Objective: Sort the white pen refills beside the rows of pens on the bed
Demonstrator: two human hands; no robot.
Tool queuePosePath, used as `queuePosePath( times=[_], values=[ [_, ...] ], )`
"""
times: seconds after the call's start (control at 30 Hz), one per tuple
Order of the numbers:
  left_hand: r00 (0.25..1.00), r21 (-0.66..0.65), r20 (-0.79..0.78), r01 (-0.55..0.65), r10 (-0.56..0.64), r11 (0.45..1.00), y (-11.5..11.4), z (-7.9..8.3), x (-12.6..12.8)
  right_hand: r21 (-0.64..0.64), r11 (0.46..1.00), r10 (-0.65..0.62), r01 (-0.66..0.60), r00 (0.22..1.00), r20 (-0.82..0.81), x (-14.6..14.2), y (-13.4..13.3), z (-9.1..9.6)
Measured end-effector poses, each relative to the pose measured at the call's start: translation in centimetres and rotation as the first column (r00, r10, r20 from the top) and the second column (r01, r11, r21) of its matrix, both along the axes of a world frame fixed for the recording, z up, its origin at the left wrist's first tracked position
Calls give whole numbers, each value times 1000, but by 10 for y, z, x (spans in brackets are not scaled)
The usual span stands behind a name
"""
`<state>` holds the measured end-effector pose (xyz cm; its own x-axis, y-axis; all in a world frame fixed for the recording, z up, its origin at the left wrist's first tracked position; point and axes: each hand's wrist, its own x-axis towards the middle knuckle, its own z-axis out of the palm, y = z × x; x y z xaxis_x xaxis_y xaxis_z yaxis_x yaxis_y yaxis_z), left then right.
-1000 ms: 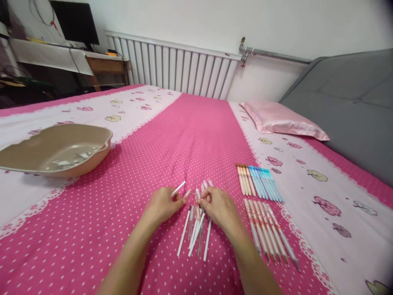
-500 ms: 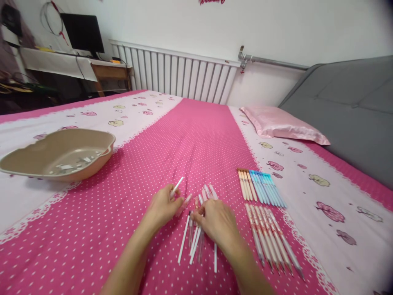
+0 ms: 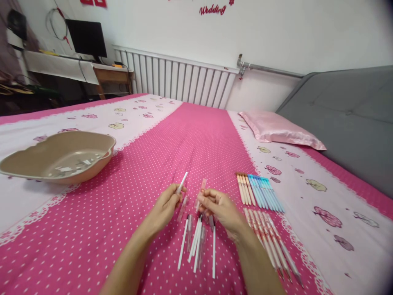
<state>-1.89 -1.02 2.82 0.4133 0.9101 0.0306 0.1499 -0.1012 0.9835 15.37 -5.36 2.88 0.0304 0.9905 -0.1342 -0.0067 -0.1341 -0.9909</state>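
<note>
My left hand is closed on a thin white pen refill that sticks up past its fingers, with a clear barrel piece hanging below. Close beside it, my right hand pinches a pale pink pen barrel held upright. Both hands hover over a loose pile of white refills and clear pen parts on the pink dotted bedspread. To the right lie a row of orange and blue pens and a row of pink pens.
A beige heart-shaped tray with small scraps in it sits at the left. A pink pillow and grey headboard are at the right. A white radiator and a desk with a monitor stand behind the bed.
My right hand has lifted off the pile with a pink barrel between its fingers. My left hand has risen a little with the refill. The camera has tilted up.
</note>
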Motion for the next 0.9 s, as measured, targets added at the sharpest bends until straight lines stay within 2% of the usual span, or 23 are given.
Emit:
queuePosePath(
  times=[0.07,0.27,0.47,0.67,0.8,0.9],
  values=[
    [998,4,10,54,-55,999,0,2,0,8,999,-46,47,995,-93,2,1,2],
    [975,-13,-41,219,-219,976,-2,1,1,98,978,-164,182,973,-164,10,3,6],
    [959,28,-90,273,-270,961,-1,-1,2,141,961,-214,236,965,-154,15,3,8],
    [983,66,-80,172,-166,983,1,-5,3,125,955,-253,267,960,-118,20,4,5],
    [990,192,-142,48,-21,980,4,-7,4,157,944,-273,290,954,-121,23,3,5],
    [977,303,-192,-35,97,952,7,-10,3,183,929,-302,322,944,-132,23,1,9]
  ],
)
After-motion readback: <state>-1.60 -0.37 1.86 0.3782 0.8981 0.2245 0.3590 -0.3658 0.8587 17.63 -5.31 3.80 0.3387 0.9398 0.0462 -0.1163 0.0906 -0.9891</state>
